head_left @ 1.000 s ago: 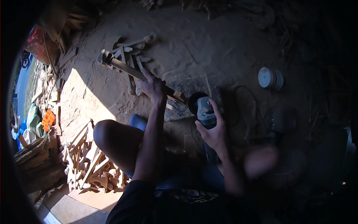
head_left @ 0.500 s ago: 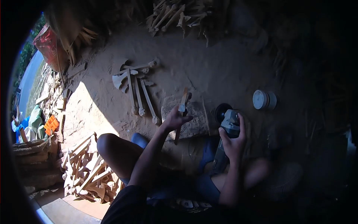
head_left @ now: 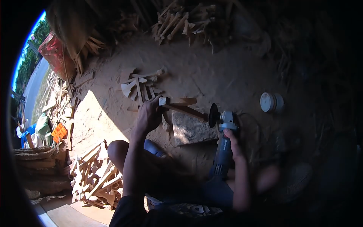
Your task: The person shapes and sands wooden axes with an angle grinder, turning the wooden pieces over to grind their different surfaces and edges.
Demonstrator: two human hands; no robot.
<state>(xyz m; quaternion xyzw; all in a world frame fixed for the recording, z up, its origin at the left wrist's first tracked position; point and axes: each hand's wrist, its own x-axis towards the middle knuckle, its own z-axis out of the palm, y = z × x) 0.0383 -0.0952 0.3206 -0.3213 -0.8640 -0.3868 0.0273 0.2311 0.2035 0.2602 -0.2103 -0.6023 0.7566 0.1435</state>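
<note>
My left hand [head_left: 149,113] is closed around a wooden piece [head_left: 185,109] with a square pale end and two narrow arms that point right. The longer arm's tip is at the black disc [head_left: 214,115] of an angle grinder [head_left: 223,151]; I cannot tell whether they touch. My right hand [head_left: 234,142] grips the grinder near its silver head, thumb across the body. Below the wooden piece lies a rough flat block [head_left: 194,130] on the ground. Several pale, long-shafted pieces [head_left: 141,85] lie beyond my left hand.
A sunlit heap of pale pieces [head_left: 98,178] is beside my left knee. Another pile [head_left: 176,22] lies at the far side. To the right stands a white round container [head_left: 266,102]. A red sack [head_left: 53,53] and an orange object [head_left: 59,132] are at the left.
My left hand has moved left and up, and the wooden piece has turned from upright to pointing right. The grinder has tilted more upright, its disc now by the wood. The view has shifted slightly.
</note>
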